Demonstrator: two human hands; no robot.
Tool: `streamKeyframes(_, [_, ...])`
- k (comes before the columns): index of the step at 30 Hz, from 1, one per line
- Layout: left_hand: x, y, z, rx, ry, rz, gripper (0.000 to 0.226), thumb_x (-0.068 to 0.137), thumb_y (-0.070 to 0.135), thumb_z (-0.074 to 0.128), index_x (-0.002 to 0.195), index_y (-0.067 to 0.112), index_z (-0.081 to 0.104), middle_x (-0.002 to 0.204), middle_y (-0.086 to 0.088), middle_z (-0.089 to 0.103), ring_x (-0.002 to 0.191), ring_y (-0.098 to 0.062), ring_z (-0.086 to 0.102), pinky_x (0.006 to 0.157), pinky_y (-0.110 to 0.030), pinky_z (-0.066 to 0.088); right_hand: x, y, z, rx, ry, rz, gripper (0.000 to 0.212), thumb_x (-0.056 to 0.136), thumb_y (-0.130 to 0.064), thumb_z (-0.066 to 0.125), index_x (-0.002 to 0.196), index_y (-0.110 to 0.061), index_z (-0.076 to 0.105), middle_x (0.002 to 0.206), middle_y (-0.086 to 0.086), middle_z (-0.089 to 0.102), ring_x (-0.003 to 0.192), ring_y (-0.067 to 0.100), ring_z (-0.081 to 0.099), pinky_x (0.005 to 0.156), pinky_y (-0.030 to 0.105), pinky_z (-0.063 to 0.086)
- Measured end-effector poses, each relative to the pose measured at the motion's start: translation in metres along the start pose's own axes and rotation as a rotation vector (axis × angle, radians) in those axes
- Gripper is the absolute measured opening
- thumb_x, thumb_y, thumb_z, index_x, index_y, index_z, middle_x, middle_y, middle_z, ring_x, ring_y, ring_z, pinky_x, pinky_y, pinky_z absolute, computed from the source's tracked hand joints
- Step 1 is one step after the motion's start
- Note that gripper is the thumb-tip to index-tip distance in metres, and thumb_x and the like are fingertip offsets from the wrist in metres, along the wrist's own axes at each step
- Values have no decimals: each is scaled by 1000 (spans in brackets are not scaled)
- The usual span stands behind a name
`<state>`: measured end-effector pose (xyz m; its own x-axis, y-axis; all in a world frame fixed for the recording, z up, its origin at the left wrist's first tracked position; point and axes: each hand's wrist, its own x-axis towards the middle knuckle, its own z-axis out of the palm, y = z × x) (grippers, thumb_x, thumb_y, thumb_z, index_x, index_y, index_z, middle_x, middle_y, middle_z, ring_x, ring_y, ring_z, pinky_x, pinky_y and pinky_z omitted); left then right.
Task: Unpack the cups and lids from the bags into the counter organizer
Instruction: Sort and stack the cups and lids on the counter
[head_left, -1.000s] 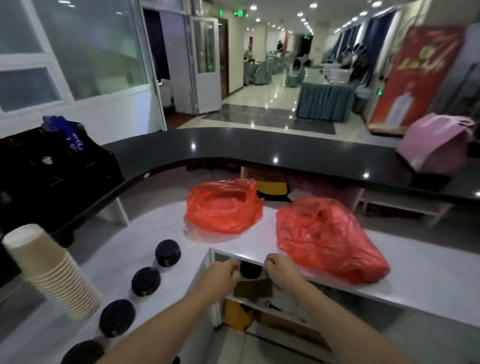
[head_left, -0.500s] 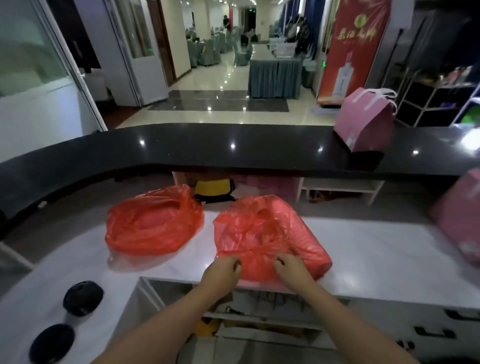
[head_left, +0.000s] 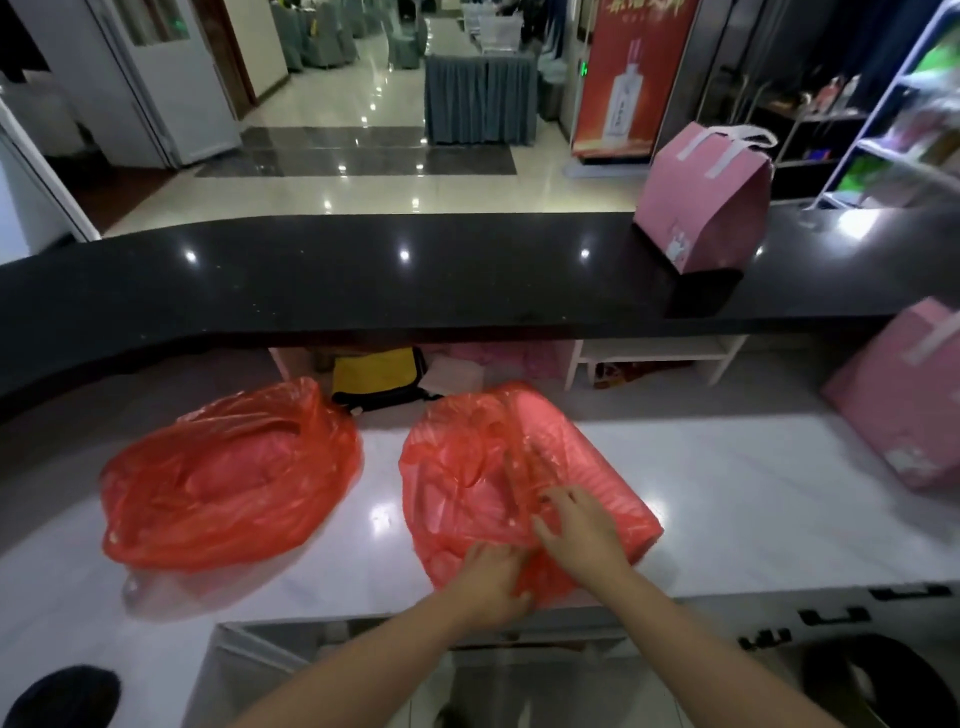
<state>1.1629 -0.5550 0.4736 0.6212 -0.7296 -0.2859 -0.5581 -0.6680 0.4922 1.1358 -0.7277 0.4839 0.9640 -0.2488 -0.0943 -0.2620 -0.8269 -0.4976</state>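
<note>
Half a second ago both my hands only rested at the near edge of the right red bag (head_left: 524, 467); now they are working into it. My left hand (head_left: 493, 579) has its fingers (head_left: 514, 605) curled round a bunch of the plastic at the bag's near end, gripping it. My right hand (head_left: 582, 525) lies on top of the bag a little farther in, its fingers spread and fairly straight, pressing the film rather than pinching it, as far as I can tell. A second ago I was at the corner of the worktop (head_left: 753, 488) with the paper cups and black lids to my left; the view has since swung right, and only one dark round shape (head_left: 62, 693), probably a lid, shows at the lower left corner.

I read this as the start of opening the bag. Through the red film there is a ribbed, rolled shape that could be a sleeve of cups, though I cannot be sure. The left red bag (head_left: 228, 473) sits beside it, close but apart, its mouth slack, untouched. The organizer is not in view now, so anything I pull out must travel back to the left. Two pink carry boxes (head_left: 706, 208) stand on and beside the black counter top (head_left: 363, 280).
</note>
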Motion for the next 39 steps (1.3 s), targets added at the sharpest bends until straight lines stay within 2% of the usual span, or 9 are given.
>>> streamKeyframes(5, [-6,-4,8,-112,-95,198,46,86,29,53,128,10,58,130,-11,60,121,-26,52,105,-37,40,18,-5,25,-254,-163,105,68,89,-57,55,150,-43,28,163,4,12,149,31,17,116,55,24])
streamKeyframes(8, [2,-14,5,-412,-25,164,40,90,12,51,129,11,61,129,-7,65,117,-18,59,103,-29,45,25,2,29,-265,-156,170,58,96,-45,48,151,-40,29,161,3,23,145,30,30,114,55,30])
streamKeyframes(12, [29,-28,0,-431,245,-64,28,92,8,52,114,11,70,115,-7,70,109,-20,61,98,-19,42,30,18,25,-173,-47,161,30,92,-25,51,121,-27,57,131,-3,58,121,24,55,97,44,46])
streamKeyframes(17, [70,-37,-16,-286,302,-163,31,88,19,51,113,13,68,114,-6,67,110,-21,59,101,-33,45,48,30,15,-203,-48,159,14,92,-27,47,79,-24,44,83,0,63,74,30,61,60,36,40])
streamKeyframes(22, [107,-64,-54,-239,229,-358,73,90,31,59,156,18,31,164,-13,21,149,-34,25,119,-41,28,66,30,-2,-230,-36,85,7,88,-28,49,83,-24,49,83,2,68,75,28,63,64,37,45])
streamKeyframes(28, [144,-90,-95,146,231,-276,105,77,64,61,155,47,-9,168,-3,-15,153,-36,-8,122,-57,5,97,40,-45,-198,122,69,7,87,-19,57,87,-12,55,86,9,66,82,36,60,70,41,41])
streamKeyframes(31, [157,-103,-99,178,80,-290,111,78,66,66,154,48,-13,169,-2,-3,154,-37,-4,123,-57,3,113,52,-62,-237,114,83,5,85,-13,55,88,-9,53,86,8,60,82,36,58,69,41,39])
streamKeyframes(34, [168,-114,-103,198,-17,-266,88,93,51,59,157,47,-1,157,-7,38,144,-34,35,119,-53,21,124,67,-62,-264,7,118,11,85,-12,52,95,-10,50,87,5,52,81,35,56,63,37,35])
streamKeyframes(39, [194,-124,-108,-18,188,-285,40,107,36,35,145,39,47,126,-15,67,114,-38,61,91,-44,51,137,95,-52,-265,-99,103,18,89,-16,49,107,-17,51,107,4,62,91,31,61,68,37,46])
